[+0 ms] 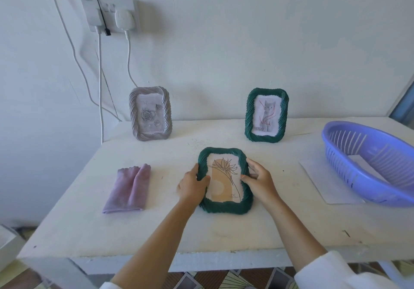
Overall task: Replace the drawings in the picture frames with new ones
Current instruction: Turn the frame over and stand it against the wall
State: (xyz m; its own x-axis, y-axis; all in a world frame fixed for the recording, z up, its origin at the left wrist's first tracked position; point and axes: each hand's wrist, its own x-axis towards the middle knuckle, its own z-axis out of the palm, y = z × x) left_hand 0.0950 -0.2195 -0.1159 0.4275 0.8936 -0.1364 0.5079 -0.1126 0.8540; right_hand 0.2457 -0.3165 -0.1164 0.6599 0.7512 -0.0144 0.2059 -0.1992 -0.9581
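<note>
Right now you have the near frame (225, 180) lying face up on the table (156, 232), close to the front middle, with your left hand (193, 185) curled round its left edge and your right hand (259, 180) gripping its right edge, thumb over the rim. It is dark green with a twisted, rope-like border, and behind the glass sits a line drawing (224, 176) of a long-stemmed flower over tan shapes. Whether that sheet is the old one or the new one, I cannot tell from this view; the back is hidden, so the fastening is unseen too.

Judging by how things lie, you are somewhere in the middle at best. Two more frames stand upright at the back against the wall: a grey frame (150, 114) with roses to the left, and a second green frame (266, 115) with a cat to the right. Both hold pictures and neither is in hand.

Out to your left lies a folded lilac cloth (128, 189). Far right, a purple basket (369, 161) rests on a white sheet (322, 176), possibly spare drawings.
</note>
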